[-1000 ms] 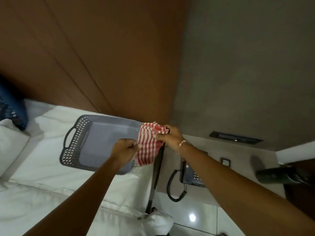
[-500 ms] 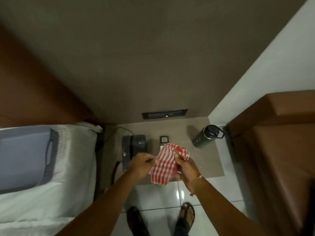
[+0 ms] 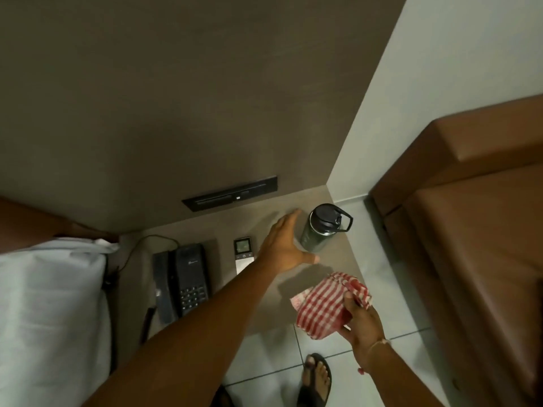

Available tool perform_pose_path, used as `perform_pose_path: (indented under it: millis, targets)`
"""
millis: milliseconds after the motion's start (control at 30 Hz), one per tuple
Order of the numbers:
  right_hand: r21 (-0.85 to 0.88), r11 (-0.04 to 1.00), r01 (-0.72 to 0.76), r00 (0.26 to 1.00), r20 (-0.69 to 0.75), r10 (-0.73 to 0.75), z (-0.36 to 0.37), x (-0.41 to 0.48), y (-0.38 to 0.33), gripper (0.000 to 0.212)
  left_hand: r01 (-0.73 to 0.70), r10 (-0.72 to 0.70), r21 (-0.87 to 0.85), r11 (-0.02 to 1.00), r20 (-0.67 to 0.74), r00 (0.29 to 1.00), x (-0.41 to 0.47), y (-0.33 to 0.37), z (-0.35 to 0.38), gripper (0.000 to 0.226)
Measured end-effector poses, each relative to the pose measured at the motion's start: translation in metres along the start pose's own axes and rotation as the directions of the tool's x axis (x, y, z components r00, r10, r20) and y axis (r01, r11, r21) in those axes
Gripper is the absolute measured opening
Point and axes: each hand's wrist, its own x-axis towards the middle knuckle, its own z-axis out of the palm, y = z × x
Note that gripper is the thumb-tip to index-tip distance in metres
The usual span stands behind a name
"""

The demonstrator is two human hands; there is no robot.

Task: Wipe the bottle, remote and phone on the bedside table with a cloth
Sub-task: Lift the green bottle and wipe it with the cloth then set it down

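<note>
1. The left hand (image 3: 283,248), fingers spread and empty, reaches beside the dark green metal bottle with black lid (image 3: 320,229), which stands upright at the brown worktop's (image 3: 264,289) far right corner.
2. The right hand (image 3: 363,321) grips the bunched red-and-white checked cloth (image 3: 323,304).
3. The slim silver remote (image 3: 242,254) lies between the black corded desk phone (image 3: 188,277) and the bottle.

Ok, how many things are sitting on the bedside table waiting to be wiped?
3: the phone at the left, the remote in the middle, partly behind the left arm, and the bottle upright at the right, beside the open left hand.
</note>
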Motion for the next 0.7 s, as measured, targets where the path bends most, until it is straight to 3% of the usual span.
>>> perform_pose_path:
  millis: [167, 267, 333, 467, 600, 700]
  targets:
    - [0.031, 0.999, 0.035, 0.999, -0.033, -0.034, -0.015, 0.017, 0.0, 0.047, -0.123, 0.122, -0.071, 0.99, -0.015, 0.992, 0.037, 0.02, 0.016, 0.123]
    - [0.031, 0.998, 0.049, 0.997, -0.057, -0.047, -0.022, 0.021, -0.002, 0.042, -0.196, 0.181, -0.218, 0.956, -0.088, 0.98, 0.05, 0.025, 0.019, 0.091]
    - [0.04, 0.997, 0.071, 0.994, -0.086, -0.068, -0.029, 0.02, -0.003, 0.039, -0.197, 0.174, -0.257, 0.946, -0.111, 0.979, 0.054, 0.028, 0.016, 0.077]
    - [0.036, 0.987, 0.159, 0.964, -0.219, -0.148, -0.043, 0.009, -0.013, 0.035, -0.129, 0.098, -0.294, 0.947, -0.117, 0.988, 0.048, 0.034, -0.001, 0.069]
    - [-0.091, 0.926, 0.366, 0.865, -0.334, -0.374, -0.051, -0.03, -0.045, 0.022, -0.11, 0.089, -0.379, 0.919, -0.073, 0.993, 0.01, 0.049, -0.037, 0.053]
    - [-0.263, 0.763, 0.591, 0.722, -0.248, -0.645, -0.043, -0.083, -0.083, 0.027, -0.1, 0.084, -0.455, 0.885, -0.055, 0.995, -0.035, 0.07, -0.072, 0.046]
